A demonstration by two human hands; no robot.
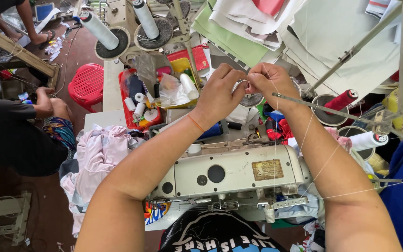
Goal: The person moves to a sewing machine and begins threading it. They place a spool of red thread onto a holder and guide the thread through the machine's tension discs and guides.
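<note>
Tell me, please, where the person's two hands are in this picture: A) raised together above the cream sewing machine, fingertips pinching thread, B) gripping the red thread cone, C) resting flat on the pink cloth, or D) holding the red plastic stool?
A: the left hand and right hand meet fingertip to fingertip above the cream sewing machine, with thin white thread running down from them.

We are seeing taut threads [311, 122] and a metal guide rod [332, 111] crossing beside the right hand [270, 83]; sewing machine [232, 173] blocking below, cluttered red tray [129, 111] crowding left.
</note>
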